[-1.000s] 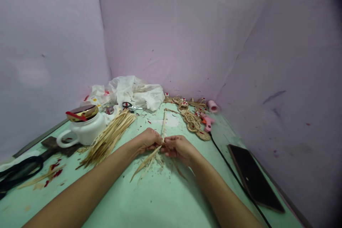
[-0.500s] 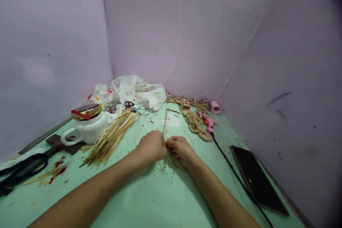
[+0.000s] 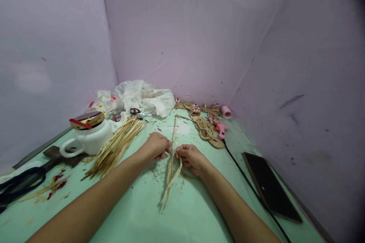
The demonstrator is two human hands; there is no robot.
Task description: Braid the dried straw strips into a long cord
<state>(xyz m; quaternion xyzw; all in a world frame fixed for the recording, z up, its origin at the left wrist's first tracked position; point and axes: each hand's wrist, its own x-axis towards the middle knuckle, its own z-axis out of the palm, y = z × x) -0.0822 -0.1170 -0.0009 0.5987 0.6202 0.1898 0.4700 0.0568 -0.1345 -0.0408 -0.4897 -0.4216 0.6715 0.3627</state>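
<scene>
My left hand (image 3: 155, 146) and my right hand (image 3: 190, 158) meet at the middle of a pale green table (image 3: 137, 216). Both pinch a braid of dry straw strips (image 3: 174, 133) that runs away from me across the table. Loose straw ends (image 3: 170, 182) hang from the pinch point toward me and fan out on the table. The fingers of both hands are curled closed on the straw.
A bundle of straw strips (image 3: 116, 146) lies to the left, beside a white lidded mug (image 3: 88, 136). Crumpled white plastic (image 3: 142, 97) and scissors (image 3: 138, 112) lie behind. Coiled straw ornaments (image 3: 205, 127), a pink glue gun (image 3: 221, 128) with black cord and a dark phone (image 3: 269, 186) lie right.
The loose straw ends, which pointed to my lower left and were then covered by my hands, now hang straight toward me. My hands have parted slightly.
</scene>
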